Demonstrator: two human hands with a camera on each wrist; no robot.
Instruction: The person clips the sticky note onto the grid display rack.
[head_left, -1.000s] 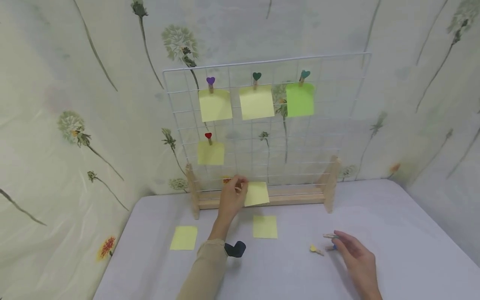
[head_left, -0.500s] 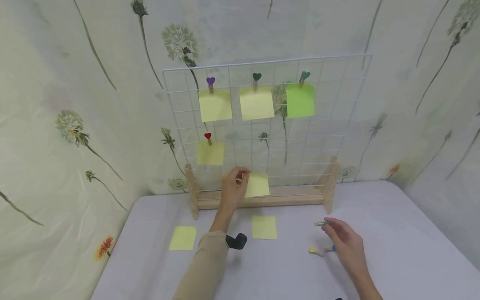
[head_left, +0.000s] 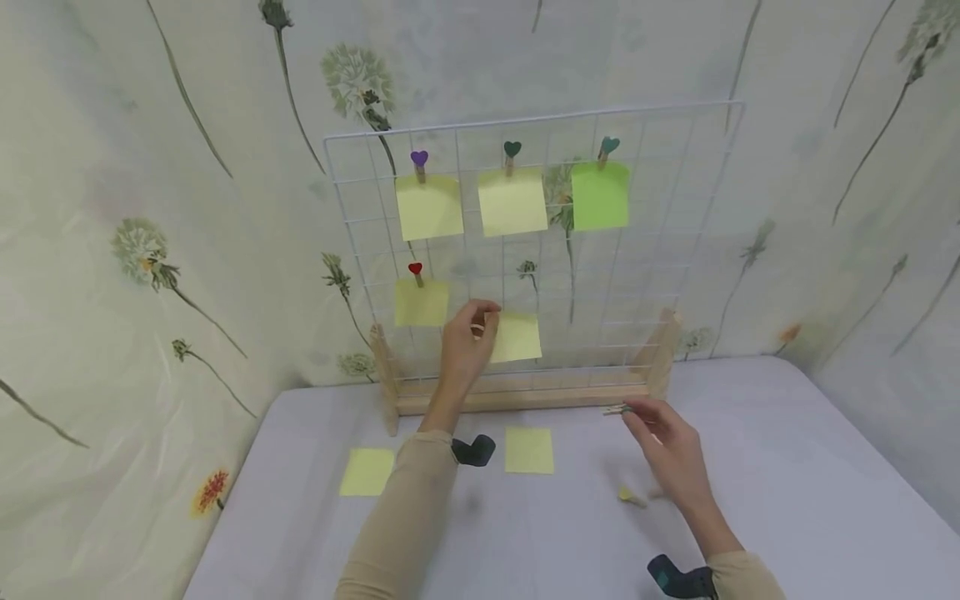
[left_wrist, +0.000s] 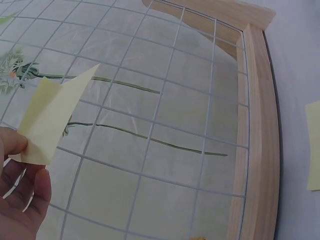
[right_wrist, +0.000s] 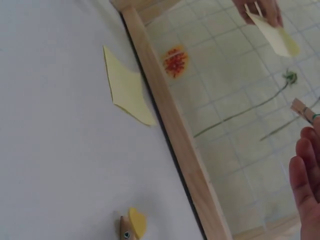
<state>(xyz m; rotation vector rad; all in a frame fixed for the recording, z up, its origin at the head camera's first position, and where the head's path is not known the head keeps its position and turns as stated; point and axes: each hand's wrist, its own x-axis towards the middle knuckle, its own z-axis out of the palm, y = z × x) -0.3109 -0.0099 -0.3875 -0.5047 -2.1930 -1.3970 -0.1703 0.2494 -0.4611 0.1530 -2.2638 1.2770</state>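
My left hand pinches a yellow sticky note by its left edge, in front of the lower part of a white wire grid. In the left wrist view that note bends a little, thumb on its near face. My right hand pinches a small wooden clothespin above the table, right of the grid's middle; the right wrist view shows the clothespin's tip pointing toward the grid. On the grid hang three notes in the top row and one yellow note below, each under a heart clothespin.
Two yellow notes lie on the white table, one at left and one nearer the middle. A yellow-heart clothespin lies below my right hand, beside another partly hidden one. The grid's wooden base stands at the back.
My left hand has raised the yellow note from the grid's base up along the wires. My right hand has moved up and left with the clothespin, away from those on the table.
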